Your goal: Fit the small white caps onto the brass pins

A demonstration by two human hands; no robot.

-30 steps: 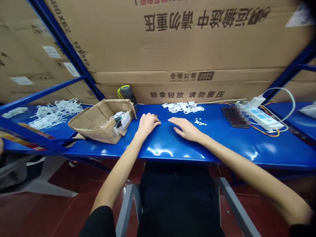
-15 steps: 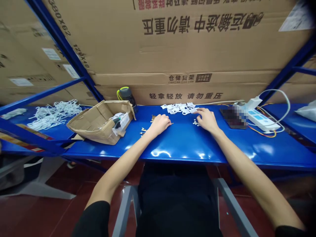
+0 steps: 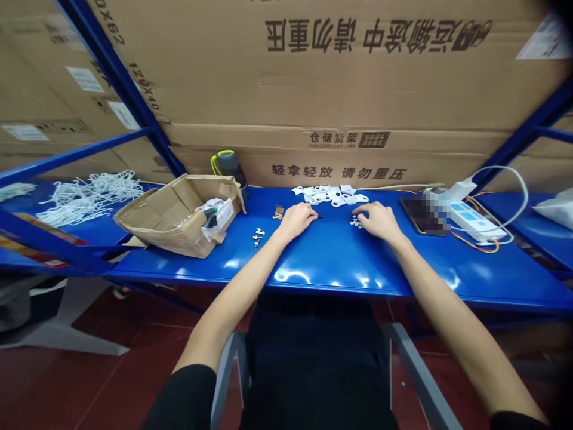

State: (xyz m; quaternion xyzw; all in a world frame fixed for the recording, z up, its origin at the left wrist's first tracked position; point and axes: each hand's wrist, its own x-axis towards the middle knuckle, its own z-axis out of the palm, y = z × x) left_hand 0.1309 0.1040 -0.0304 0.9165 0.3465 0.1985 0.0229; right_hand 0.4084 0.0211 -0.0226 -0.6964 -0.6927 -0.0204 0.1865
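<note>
My left hand (image 3: 296, 218) rests on the blue shelf top (image 3: 335, 257), fingers curled, with a thin metal pin (image 3: 319, 216) poking out from its fingertips. My right hand (image 3: 379, 218) lies a short way to the right, its fingers bent down and pinched over several small white round pieces (image 3: 356, 224); whether it holds one is hidden. A heap of white plastic parts (image 3: 331, 195) lies just beyond both hands. Left of my left hand are a few small metal screws (image 3: 257, 234) and a small brown piece (image 3: 279, 211).
A torn cardboard box (image 3: 179, 218) with bagged items stands at the left, a dark bottle (image 3: 228, 164) behind it. White wire pieces (image 3: 89, 194) lie far left. A phone (image 3: 421, 215) and a power strip (image 3: 470, 218) with cables lie at the right. Large cartons (image 3: 358, 89) close off the back.
My left hand moved right and away from me, uncovering the screws. My right hand went out to the white pieces, then drew back a little and curled over them.
</note>
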